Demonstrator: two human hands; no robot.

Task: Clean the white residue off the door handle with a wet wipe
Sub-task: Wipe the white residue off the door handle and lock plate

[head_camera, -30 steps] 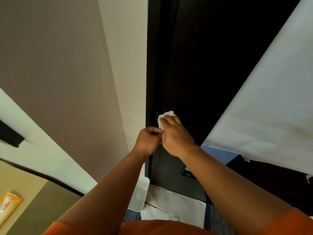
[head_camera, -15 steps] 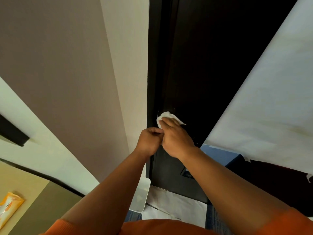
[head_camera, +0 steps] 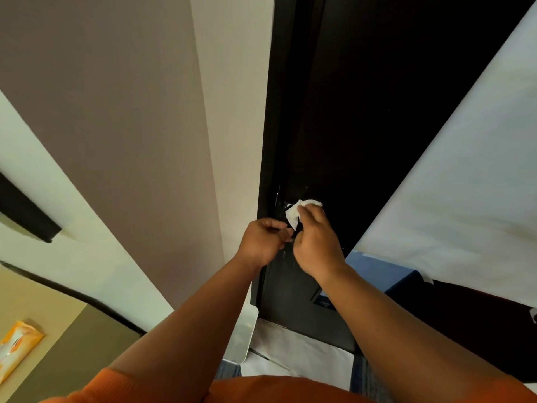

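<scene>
At the dark door's latch edge, our right hand pinches the wet wipe against the door handle (mostly hidden beneath it). Our left hand, curled closed just left, seems to steady the handle; what it grips, we cannot tell.

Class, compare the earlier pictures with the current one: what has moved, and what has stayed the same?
The right hand has slid the wet wipe a little rightward across the dark door, and more of the wipe now shows past its fingers. The left hand stays closed beside it at the door's edge. The orange packet has not moved.
</scene>
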